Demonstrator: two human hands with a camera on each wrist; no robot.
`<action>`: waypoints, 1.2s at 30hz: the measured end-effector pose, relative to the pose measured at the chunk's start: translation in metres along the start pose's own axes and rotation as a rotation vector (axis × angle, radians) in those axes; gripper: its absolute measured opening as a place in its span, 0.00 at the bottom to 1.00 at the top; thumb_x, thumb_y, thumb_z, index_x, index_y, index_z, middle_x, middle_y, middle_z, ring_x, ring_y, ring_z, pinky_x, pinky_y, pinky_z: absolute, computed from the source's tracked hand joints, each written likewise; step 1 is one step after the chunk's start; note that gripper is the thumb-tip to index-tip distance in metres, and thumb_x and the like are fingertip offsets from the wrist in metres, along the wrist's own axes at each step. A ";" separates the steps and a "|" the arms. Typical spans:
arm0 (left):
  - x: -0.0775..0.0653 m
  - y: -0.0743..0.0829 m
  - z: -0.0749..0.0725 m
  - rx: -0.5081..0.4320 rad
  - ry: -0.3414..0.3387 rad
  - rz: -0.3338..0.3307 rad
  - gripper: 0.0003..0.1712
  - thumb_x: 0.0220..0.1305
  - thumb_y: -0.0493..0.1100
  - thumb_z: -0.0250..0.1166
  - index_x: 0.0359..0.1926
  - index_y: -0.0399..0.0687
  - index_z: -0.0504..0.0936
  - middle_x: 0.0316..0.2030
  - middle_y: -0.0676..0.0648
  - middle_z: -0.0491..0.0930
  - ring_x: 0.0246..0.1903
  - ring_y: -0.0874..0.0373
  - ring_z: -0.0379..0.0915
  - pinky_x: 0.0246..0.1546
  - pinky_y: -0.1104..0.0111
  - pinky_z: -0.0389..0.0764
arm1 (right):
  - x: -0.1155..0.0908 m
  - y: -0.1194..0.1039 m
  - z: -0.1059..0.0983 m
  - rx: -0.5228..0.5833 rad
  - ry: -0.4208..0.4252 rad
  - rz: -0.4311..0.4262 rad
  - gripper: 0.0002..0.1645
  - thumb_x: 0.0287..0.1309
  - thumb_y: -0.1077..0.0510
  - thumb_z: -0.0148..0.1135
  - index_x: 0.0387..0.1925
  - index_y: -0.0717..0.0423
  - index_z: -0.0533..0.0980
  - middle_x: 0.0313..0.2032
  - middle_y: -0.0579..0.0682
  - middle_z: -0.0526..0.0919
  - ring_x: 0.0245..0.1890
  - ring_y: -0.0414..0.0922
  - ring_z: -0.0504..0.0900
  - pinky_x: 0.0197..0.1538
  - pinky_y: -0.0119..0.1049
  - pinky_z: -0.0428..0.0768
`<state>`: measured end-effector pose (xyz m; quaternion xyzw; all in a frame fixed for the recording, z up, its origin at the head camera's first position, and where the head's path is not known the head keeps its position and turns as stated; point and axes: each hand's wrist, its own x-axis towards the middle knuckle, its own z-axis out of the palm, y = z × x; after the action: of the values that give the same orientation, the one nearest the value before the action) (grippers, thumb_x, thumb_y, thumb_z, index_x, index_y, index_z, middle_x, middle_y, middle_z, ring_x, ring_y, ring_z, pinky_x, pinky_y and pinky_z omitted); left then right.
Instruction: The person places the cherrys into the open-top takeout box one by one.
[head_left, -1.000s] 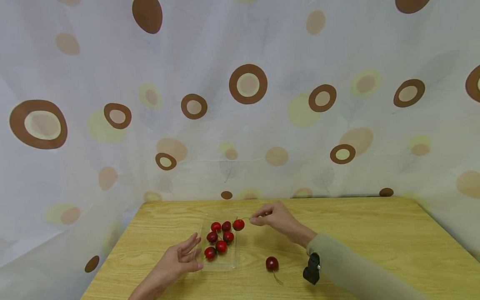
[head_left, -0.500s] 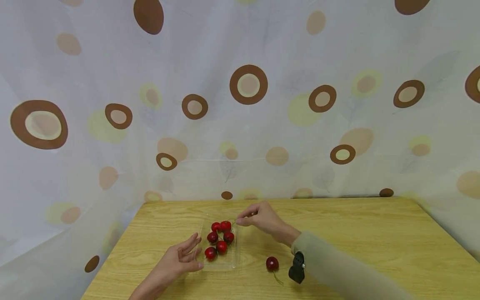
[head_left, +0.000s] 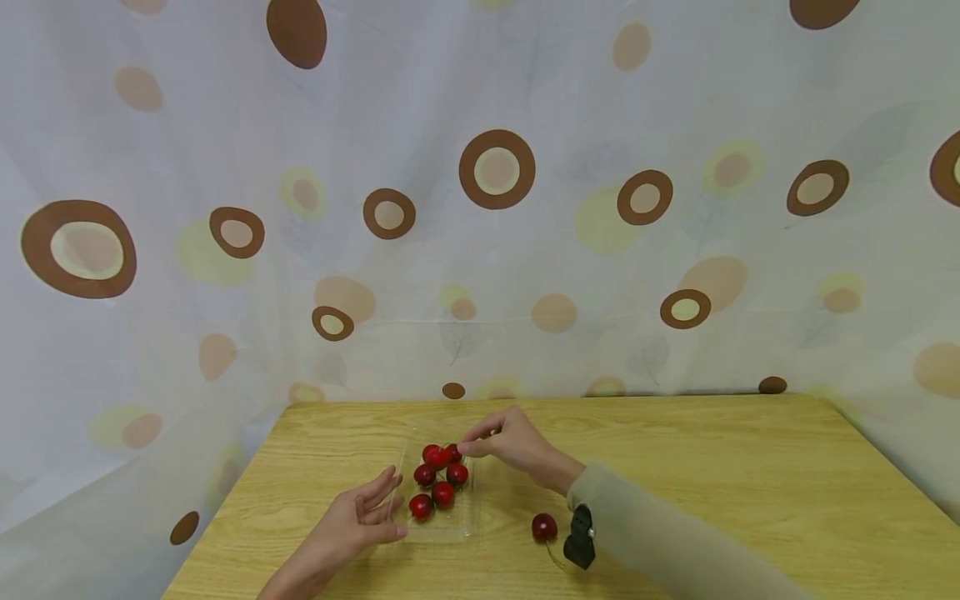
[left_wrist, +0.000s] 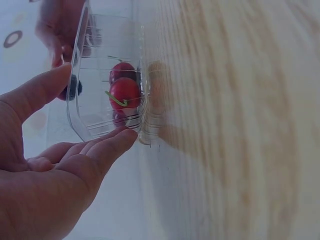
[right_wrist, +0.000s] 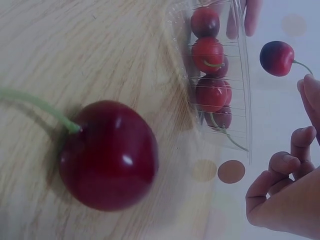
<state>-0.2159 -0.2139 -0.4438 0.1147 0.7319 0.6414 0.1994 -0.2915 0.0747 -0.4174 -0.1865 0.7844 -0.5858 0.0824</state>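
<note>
My right hand (head_left: 517, 450) pinches a cherry (right_wrist: 276, 58) by its stem between thumb and forefinger. That cherry hangs over the back part of a clear plastic box (head_left: 447, 532), above the rim in the right wrist view. Several red cherries (head_left: 443, 495), some with green stems, lie inside the box. My left hand (head_left: 341, 525) is at the box's left side, fingers spread and relaxed. In the left wrist view its thumb (left_wrist: 47, 87) is right at the rim and a fingertip is by the lower wall.
One dark red cherry (head_left: 543, 527) with its stem lies on the wooden table (head_left: 712, 475), right of the box, close to my right wrist's black strap (head_left: 580, 537). A patterned curtain (head_left: 555, 250) hangs behind and at the sides.
My right hand has moved left with the cherry, from the box's right edge to over the cherries inside. The left hand and the loose cherry have stayed put.
</note>
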 end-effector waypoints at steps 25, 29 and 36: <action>0.002 -0.003 -0.001 0.003 -0.004 0.001 0.53 0.72 0.33 0.69 0.81 0.28 0.41 0.79 0.26 0.43 0.75 0.29 0.50 0.62 0.57 0.79 | 0.009 0.007 0.015 -0.076 -0.005 0.043 0.05 0.60 0.57 0.78 0.36 0.55 0.92 0.41 0.47 0.88 0.42 0.47 0.81 0.44 0.43 0.78; 0.002 -0.004 -0.001 0.008 -0.004 -0.001 0.53 0.72 0.33 0.69 0.82 0.28 0.41 0.79 0.26 0.44 0.75 0.29 0.50 0.62 0.57 0.80 | 0.007 0.009 0.015 -0.101 -0.006 0.044 0.09 0.59 0.59 0.78 0.41 0.57 0.92 0.48 0.51 0.90 0.53 0.52 0.83 0.56 0.52 0.79; 0.001 -0.003 0.000 0.010 0.005 0.006 0.54 0.70 0.34 0.70 0.82 0.28 0.42 0.78 0.26 0.45 0.75 0.29 0.51 0.62 0.58 0.80 | -0.001 0.010 0.001 -0.099 0.033 0.056 0.11 0.61 0.59 0.76 0.45 0.58 0.91 0.52 0.52 0.89 0.47 0.49 0.81 0.45 0.45 0.79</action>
<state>-0.2168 -0.2142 -0.4464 0.1164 0.7354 0.6385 0.1949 -0.2921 0.0766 -0.4277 -0.1587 0.8186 -0.5467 0.0766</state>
